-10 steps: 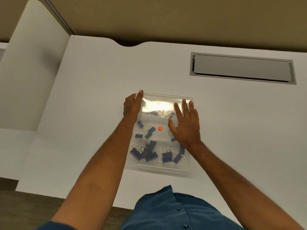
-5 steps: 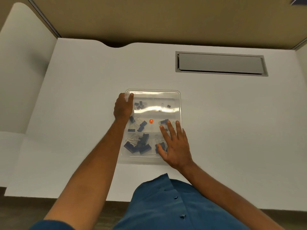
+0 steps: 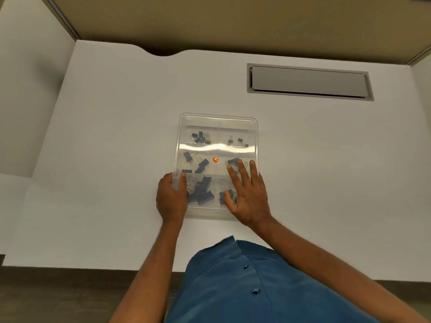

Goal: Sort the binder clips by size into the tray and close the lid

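**Pressing the lid shut**

Nearest me, my left hand (image 3: 171,199) curls around the tray's (image 3: 256,141) near-left edge, thumb on top. My right hand (image 3: 247,194) lies flat, fingers spread, pressing on the clear lid (image 3: 218,122). Beneath it the binder clips (image 3: 198,166) sit in six compartments, largest near, smallest far. I judge sorting finished; next, I press along the far edge to seat it.

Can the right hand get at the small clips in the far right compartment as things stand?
Probably not. The clear lid lies over the tray, covering the small clips, and the right hand rests flat on that lid nearer the person.
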{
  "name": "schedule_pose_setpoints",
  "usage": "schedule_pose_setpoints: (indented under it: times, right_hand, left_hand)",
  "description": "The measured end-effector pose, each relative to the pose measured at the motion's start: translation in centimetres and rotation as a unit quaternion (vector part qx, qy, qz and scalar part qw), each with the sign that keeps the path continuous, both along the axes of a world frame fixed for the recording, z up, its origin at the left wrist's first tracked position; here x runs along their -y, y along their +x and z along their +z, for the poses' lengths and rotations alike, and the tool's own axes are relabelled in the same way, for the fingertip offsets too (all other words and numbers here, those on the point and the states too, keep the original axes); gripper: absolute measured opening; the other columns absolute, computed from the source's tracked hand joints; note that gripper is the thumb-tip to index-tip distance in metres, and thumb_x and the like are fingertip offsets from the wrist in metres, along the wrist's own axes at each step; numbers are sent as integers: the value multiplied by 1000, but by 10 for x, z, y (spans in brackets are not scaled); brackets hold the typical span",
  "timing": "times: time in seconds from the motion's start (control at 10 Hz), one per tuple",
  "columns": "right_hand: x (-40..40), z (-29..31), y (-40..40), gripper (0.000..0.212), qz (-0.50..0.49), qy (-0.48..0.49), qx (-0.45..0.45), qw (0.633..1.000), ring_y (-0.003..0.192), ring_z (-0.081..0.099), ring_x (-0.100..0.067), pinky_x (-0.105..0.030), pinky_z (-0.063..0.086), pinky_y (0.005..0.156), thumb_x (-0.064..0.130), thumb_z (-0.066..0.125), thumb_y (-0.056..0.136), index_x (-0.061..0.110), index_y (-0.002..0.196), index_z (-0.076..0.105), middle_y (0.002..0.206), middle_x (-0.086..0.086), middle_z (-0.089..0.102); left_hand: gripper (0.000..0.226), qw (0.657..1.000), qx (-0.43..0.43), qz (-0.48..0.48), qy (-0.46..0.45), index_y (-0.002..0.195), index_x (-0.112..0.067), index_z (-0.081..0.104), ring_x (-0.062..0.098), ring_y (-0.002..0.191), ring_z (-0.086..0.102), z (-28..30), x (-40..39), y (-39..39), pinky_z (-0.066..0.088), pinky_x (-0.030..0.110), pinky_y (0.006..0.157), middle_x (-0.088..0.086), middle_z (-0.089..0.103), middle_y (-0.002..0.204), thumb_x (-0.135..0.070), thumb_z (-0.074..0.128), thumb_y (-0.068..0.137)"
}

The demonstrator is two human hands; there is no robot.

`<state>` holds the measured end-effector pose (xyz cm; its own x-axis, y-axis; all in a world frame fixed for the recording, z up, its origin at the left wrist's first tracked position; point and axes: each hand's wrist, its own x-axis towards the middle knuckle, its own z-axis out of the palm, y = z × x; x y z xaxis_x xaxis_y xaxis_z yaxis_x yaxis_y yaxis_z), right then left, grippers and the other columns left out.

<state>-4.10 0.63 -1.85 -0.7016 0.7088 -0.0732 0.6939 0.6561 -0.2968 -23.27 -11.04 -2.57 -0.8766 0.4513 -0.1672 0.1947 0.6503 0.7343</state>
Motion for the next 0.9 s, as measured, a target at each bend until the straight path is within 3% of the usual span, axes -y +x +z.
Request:
schedule_pose_setpoints:
  times: [0.2, 0.5, 0.6, 0.7, 0.8, 0.9]
  right_hand:
    - [1, 0, 0, 77, -5, -1, 0, 1000, 155, -8, -28, -52, 15, 124, 60, 40, 97, 27, 160, 12, 169, 0, 0]
    - [-2, -1, 3, 74, 7, -4, -8, 1000, 155, -8, -27, -52, 21, 122, 62, 30, 97, 28, 160, 13, 169, -1, 2]
    - [-5, -1, 7, 73, 12, -25, -15, 999, 155, -8, -26, -54, 23, 121, 65, 21, 97, 29, 160, 15, 169, 0, 3]
    - [-7, 4, 10, 69, 27, -30, -39, 998, 155, -10, -23, -54, 16, 123, 62, 25, 100, 31, 160, 12, 169, 2, -1]
    - [-27, 6, 33, 65, 30, -16, -94, 995, 155, -6, -18, -47, 6, 124, 56, 27, 103, 27, 160, 14, 169, 3, 0]
    - [-43, 9, 55, 64, 2, 8, -102, 995, 156, 0, -18, -45, 11, 125, 55, 29, 104, 23, 159, 21, 169, 1, 7]
  left_hand:
    - [44, 1000, 11, 12, 19, 104, -24, 61, 16, 85, 67, -10, -4, -4, 62, 39, 72, -5, 68, 99, -63, 41, 96]
    - [46, 1000, -30, -8, 1, 100, -20, 60, 22, 86, 66, -3, -2, -2, 57, 35, 70, 2, 67, 98, -62, 40, 95]
    - [41, 999, -37, -28, -27, 102, -17, 58, 26, 90, 64, 7, -3, 1, 48, 32, 70, 6, 66, 101, -55, 43, 98]
    - [43, 997, -53, -36, -53, 115, -16, 56, 30, 102, 62, 13, -2, 3, 51, 38, 78, 8, 64, 113, -54, 44, 98]
    - [47, 983, -163, -42, -75, 131, -14, 49, 32, 117, 53, 21, -4, 5, 49, 47, 90, 9, 54, 131, -43, 55, 95]
    - [47, 970, -217, -90, -57, 131, -13, 49, 32, 120, 52, 30, -11, 10, 47, 48, 94, 9, 52, 136, -36, 61, 92]
